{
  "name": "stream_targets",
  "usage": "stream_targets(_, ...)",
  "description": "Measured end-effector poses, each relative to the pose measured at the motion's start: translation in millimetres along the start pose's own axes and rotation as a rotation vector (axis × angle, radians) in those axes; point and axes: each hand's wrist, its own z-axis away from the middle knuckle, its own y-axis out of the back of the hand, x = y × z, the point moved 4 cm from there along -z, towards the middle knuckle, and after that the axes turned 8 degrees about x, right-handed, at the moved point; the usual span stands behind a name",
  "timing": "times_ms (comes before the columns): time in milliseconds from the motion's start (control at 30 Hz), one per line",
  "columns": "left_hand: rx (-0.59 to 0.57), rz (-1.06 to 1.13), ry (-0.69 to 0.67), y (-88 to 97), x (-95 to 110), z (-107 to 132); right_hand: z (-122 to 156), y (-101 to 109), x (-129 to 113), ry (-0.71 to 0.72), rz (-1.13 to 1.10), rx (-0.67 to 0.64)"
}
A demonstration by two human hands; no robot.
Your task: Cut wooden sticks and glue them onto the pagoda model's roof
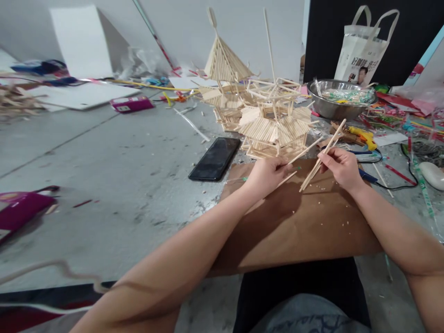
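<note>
Left hand (269, 175) and right hand (342, 169) are pinching thin sticks (333, 138) between fingers (329, 162), over a brown board (294, 231) probably catching scraps (323, 188).

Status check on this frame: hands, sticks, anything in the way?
Left hand holding thin stick. Right hand pinching loose sticks over brown sheet. Stick model close ahead; black phone front-left.

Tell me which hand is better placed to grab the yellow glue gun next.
The right hand, I'd say: the yellow glue gun lies just beyond it, while the left hand is farther away. Both hold thin sticks, so the right may need to free itself first.
</note>
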Motion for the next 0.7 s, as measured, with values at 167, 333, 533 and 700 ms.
stream_targets(167, -0.076, -0.389, -0.099, -3.4, -10.4, -1.8, 6.0, -4.6, -3.8, 0.079, 0.103, -0.082)
stream_targets(333, -0.114, -0.525, -0.073, -6.7, -18.1, -1.2, 10.2, -10.6, -1.2, 0.098, 0.129, -0.165)
stream_targets(533, -0.195, -0.664, -0.025, -6.6, -13.7, 0.3, 8.8, -9.4, 3.8, 0.072, 0.123, -0.184)
stream_targets(700, -0.256, -0.754, -0.029, -4.4, -3.7, 6.4, 10.2, -10.6, 3.8, 0.015, 0.068, -0.187)
